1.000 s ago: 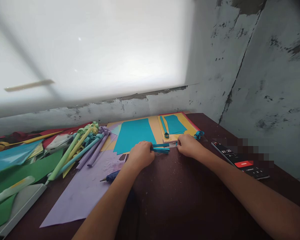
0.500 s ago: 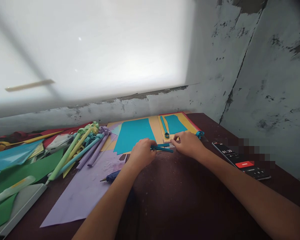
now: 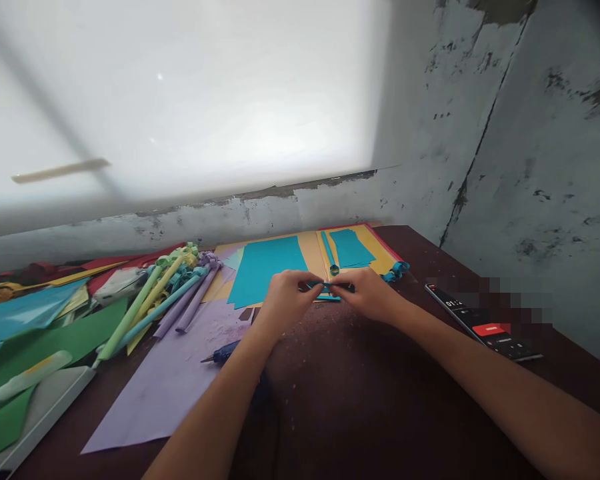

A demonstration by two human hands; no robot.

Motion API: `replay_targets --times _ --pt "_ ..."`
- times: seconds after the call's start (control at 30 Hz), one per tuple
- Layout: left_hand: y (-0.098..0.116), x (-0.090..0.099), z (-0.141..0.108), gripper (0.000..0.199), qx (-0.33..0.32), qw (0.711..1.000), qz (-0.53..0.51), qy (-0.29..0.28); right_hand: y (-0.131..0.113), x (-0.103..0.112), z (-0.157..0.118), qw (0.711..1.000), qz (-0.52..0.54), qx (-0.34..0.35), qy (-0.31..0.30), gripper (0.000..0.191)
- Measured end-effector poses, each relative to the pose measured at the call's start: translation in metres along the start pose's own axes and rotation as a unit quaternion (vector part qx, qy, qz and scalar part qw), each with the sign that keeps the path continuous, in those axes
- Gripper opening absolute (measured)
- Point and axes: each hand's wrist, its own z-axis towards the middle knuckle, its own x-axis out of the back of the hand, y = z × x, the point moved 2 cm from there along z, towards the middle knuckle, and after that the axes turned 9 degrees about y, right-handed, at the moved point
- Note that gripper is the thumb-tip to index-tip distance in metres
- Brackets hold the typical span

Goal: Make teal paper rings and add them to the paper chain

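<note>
My left hand (image 3: 294, 297) and my right hand (image 3: 364, 292) meet over the front of the paper pile, fingertips pinched on one dark teal paper strip (image 3: 325, 285). The strip runs between both hands, its ends partly hidden by the fingers. Just below, another teal strip (image 3: 329, 299) lies on the table. Behind the hands are a rolled teal paper tube (image 3: 329, 250) and a cut teal sheet (image 3: 353, 248). Curled teal paper pieces (image 3: 399, 269) rest beyond my right hand. A larger teal sheet (image 3: 267, 267) lies behind my left hand.
A blue glue gun (image 3: 225, 352) lies by my left forearm on a lilac sheet (image 3: 155, 400). Paper flowers on rolled stems (image 3: 145, 300) are stacked at left, near a green sheet (image 3: 90, 333). A phone (image 3: 475, 323) lies at right, before the peeling wall (image 3: 540, 167).
My right hand has moved left to meet my left hand and now pinches the strip too. The strip has been raised slightly, while another one lies below it.
</note>
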Motion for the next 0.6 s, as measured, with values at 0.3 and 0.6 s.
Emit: replay_targets --times 0.3,0.6 --pt "0.002 0.003 0.0 0.018 0.058 0.983 -0.175 0.014 -0.005 -0.005 -0.003 0.987 0.148 -0.058 -0.024 0.024" --pt "0.007 0.0 -0.002 0.02 0.06 0.975 -0.211 0.031 -0.012 -0.003 -0.003 0.988 0.142 -0.062 0.02 0.034"
